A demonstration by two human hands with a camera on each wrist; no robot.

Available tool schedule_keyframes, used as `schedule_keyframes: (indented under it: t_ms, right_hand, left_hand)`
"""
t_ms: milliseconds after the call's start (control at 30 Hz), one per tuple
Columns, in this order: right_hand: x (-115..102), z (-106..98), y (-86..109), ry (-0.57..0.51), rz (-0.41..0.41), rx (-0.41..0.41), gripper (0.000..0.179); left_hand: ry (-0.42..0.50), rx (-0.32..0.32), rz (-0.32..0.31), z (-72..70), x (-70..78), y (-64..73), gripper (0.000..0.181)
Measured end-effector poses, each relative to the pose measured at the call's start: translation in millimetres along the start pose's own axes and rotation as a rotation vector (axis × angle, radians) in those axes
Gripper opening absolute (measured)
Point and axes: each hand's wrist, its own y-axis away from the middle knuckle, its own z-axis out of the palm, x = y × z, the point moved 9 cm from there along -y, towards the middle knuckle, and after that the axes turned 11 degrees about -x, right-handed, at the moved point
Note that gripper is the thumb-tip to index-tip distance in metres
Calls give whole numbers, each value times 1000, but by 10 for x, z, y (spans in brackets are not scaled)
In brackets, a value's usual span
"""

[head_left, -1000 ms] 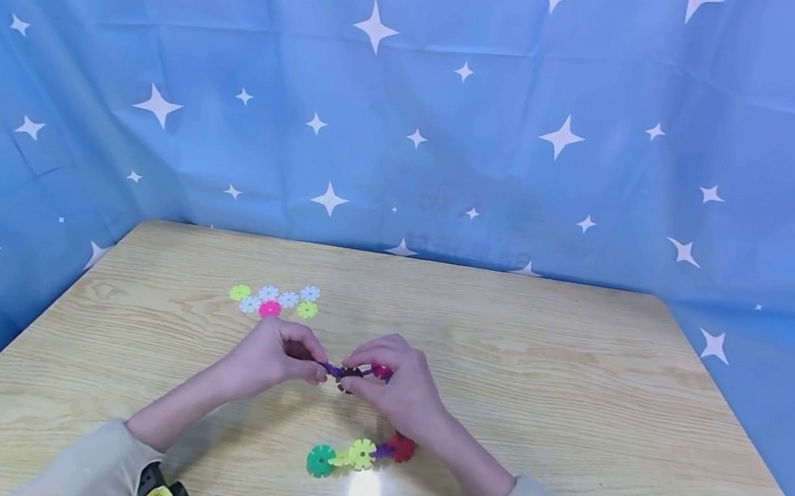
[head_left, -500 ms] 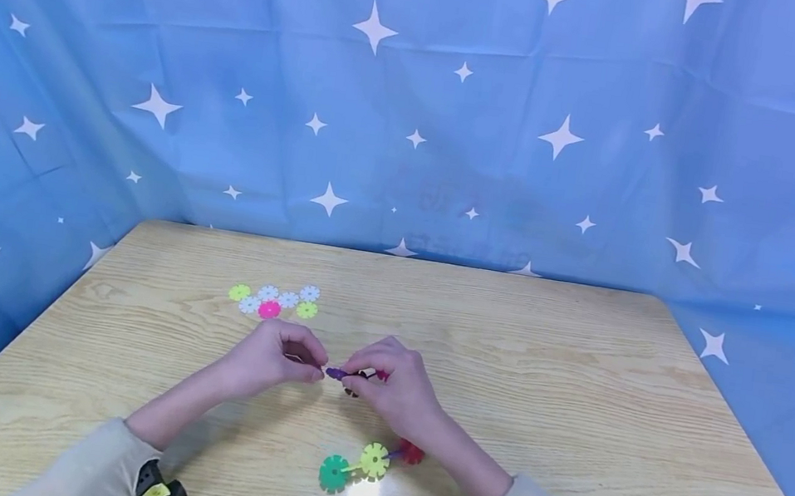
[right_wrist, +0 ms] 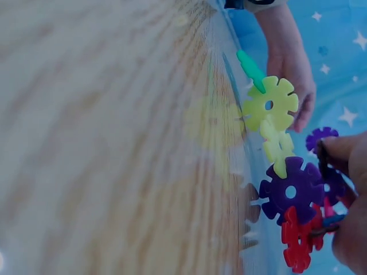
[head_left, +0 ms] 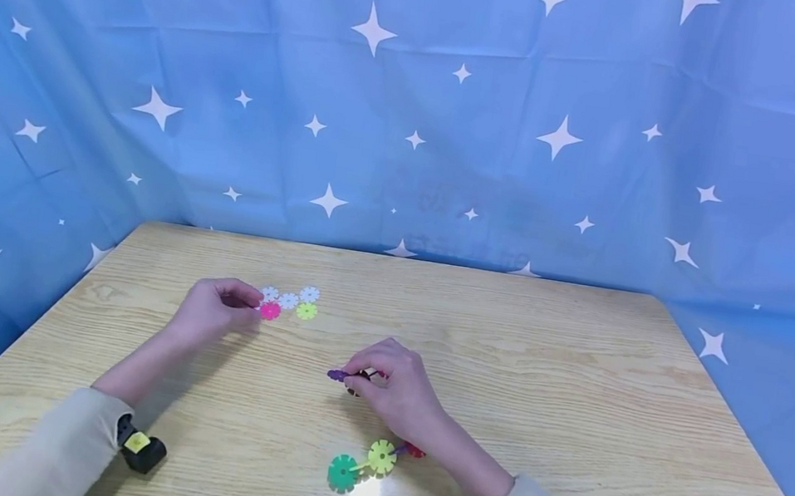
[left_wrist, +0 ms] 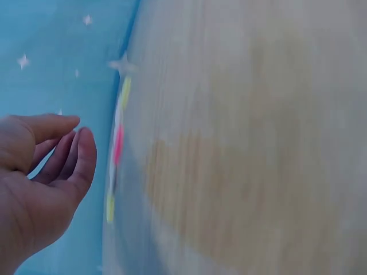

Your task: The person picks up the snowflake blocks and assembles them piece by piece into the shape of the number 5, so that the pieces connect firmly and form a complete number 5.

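Observation:
My right hand [head_left: 394, 386] pinches a chain of notched plastic snowflake discs. A purple disc [head_left: 337, 375] sticks out left of its fingertips. Lower on the chain, in the right wrist view, are a red disc [right_wrist: 298, 240], a larger purple disc [right_wrist: 291, 192], a yellow disc [right_wrist: 270, 105] and a green disc [right_wrist: 250, 70]; fingers hide some links. My left hand [head_left: 217, 310] hovers at the left edge of the loose snowflake discs, beside the pink disc [head_left: 270, 311]. In the left wrist view nothing shows between its thumb and fingers.
Flat on the wooden table [head_left: 575, 389] lie several loose discs, among them a white disc [head_left: 288, 301] and a yellow-green disc [head_left: 306, 311]. The left hand covers part of this group. A blue star-patterned curtain [head_left: 417, 100] stands behind the table.
My left hand has left the chain and moved left and away from me to the loose discs. The right hand stays nearly in place; the chain's green end has swung right.

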Motion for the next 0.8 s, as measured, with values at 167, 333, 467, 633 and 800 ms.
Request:
schedule_keyframes:
  t_ms: [167, 333, 467, 633, 800]
  right_hand:
    - [0, 10, -3, 0, -6, -1, 11]
    - [8, 22, -5, -7, -4, -5, 11]
    - [14, 26, -2, -8, 13, -15, 11]
    - [16, 37, 0, 2, 23, -24, 10]
    - [30, 30, 8, 5, 61, -28, 10]
  left_hand:
    - [-88, 53, -83, -248, -186, -62, 31]
    - [-101, 50, -154, -350, -331, -143, 33]
    - [-118, 14, -160, -337, -364, -221, 37]
    - [-189, -36, -155, -290, -360, -279, 41]
    - [-253, -42, -130, -286, -339, -307, 37]
